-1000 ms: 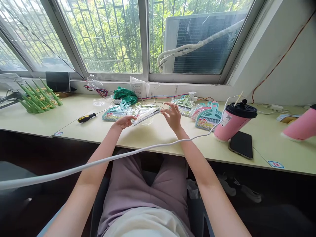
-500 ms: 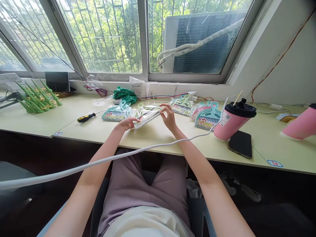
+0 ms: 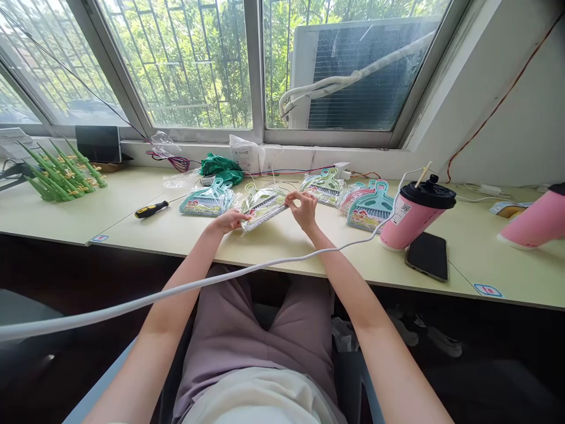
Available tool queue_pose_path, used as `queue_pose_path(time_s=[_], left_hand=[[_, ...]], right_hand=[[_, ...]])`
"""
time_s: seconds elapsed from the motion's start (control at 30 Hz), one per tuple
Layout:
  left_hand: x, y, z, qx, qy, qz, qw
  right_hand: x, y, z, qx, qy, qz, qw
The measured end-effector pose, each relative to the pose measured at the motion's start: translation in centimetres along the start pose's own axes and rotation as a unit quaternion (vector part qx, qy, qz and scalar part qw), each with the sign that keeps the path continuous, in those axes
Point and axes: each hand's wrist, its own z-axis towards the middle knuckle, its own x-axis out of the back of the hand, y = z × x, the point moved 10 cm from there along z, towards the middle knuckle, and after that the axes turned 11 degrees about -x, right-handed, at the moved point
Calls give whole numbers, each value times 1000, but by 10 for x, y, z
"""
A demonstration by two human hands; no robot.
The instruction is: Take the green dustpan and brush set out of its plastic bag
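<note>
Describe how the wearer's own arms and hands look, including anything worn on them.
The left hand and right hand are ungloved, with no watch or bracelet visible. Both forearms are bare, with no sleeves covering them. Details such as rings are too small to make out. A white cable crosses in front of both forearms. The top is cream, the trousers mauve.

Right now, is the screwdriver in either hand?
No, the screwdriver lies on the table while the left hand and right hand hold a wrapped packet.
</note>
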Motion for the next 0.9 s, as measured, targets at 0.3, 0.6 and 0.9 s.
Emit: queue_pose_path(time_s=[0.3, 0.6, 0.9], left_hand=[[-7, -4, 1, -1, -12, -16, 1000], [-27, -8, 14, -31, -73, -12, 997], [-26, -14, 14, -21, -97, 31, 995]], right_hand=[[4, 17, 5, -17, 46, -11, 999], [-7, 35, 4, -97, 7, 138, 986], [-38, 85, -4, -358, -139, 198, 902]])
